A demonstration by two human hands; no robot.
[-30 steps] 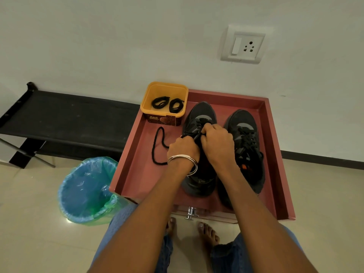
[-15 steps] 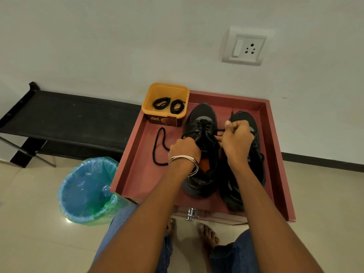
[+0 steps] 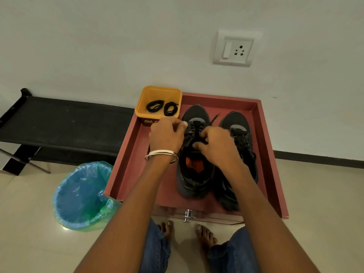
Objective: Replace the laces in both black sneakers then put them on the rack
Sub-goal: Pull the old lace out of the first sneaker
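Two black mesh sneakers sit side by side on a reddish-brown rimmed tray top (image 3: pixel 126 166). Left hand (image 3: pixel 167 134) has its fingers curled, pinching a black lace end beside the left sneaker (image 3: pixel 194 170). Right hand (image 3: pixel 215 146) pinches lace over its eyelets. Right sneaker (image 3: pixel 241 134) is laced. Yellow plastic tub (image 3: pixel 142 103) holds two coiled black laces (image 3: pixel 162 107). Black rack (image 3: pixel 63 123) stands left of the tray.

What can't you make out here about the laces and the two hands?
- Head view: the left hand has curled fingers; its back hides whether it holds a lace.
- Head view: the right hand covers the upper eyelets of the left sneaker, so the lacing there is hidden.
- Head view: the right sneaker is partly behind the right forearm.
- The coiled laces in the yellow tub are too small to judge.
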